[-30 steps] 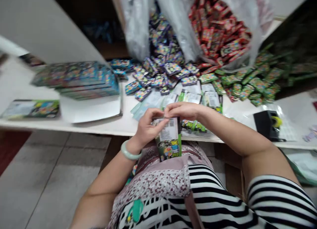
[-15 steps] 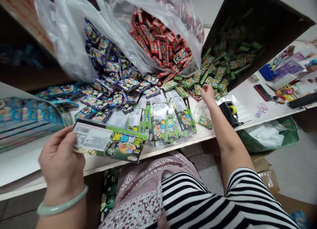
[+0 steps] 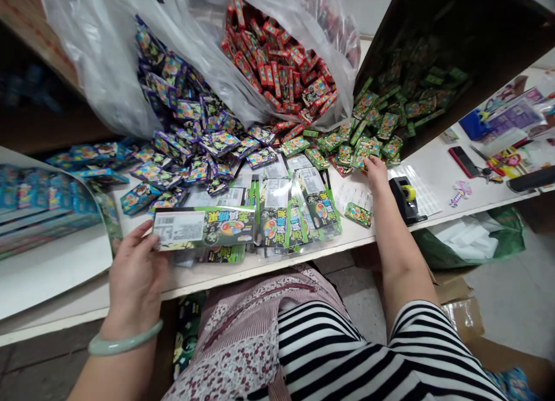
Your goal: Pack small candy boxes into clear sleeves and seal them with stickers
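My left hand grips the left end of a flat black-and-green printed packet with a white label, held over the front of the table. More such printed packets lie overlapped beside it. At the front of the pile of small green boxes, my right hand has its fingers closed at the edge of one green box; the fingertips are partly hidden. Another green box lies apart near the table edge, by a clear sheet.
Small purple boxes and red boxes spill from plastic bags at the back. Blue boxes lie at left, beside a carton. A tape dispenser, phone and scissors are at right.
My left hand has moved right and slightly up, bringing the printed packet level over the table. My right hand has shifted a little right and down among the green boxes.
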`<act>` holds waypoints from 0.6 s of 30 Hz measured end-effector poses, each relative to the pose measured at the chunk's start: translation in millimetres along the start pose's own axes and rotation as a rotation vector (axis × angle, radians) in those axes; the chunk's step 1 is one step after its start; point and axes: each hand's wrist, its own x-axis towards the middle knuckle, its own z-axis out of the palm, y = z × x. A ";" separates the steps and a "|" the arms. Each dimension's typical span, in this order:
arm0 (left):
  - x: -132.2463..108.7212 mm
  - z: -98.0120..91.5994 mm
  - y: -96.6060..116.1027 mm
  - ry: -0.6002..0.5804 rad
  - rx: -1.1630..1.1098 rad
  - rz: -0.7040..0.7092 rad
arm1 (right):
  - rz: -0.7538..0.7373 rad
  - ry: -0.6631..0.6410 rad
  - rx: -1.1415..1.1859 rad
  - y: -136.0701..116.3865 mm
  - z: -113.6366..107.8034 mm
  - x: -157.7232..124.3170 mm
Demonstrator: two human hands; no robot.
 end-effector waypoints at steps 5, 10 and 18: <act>1.8 -25.1 -21.2 -0.140 0.331 0.204 | -0.160 -0.210 0.158 -19.4 10.7 -38.0; -10.0 -29.8 -13.4 -0.183 0.718 0.566 | -0.804 -0.461 0.030 -55.2 47.9 -83.0; -18.5 -0.9 15.8 -0.722 0.978 0.749 | -0.957 -0.563 -0.309 -43.6 50.6 -104.8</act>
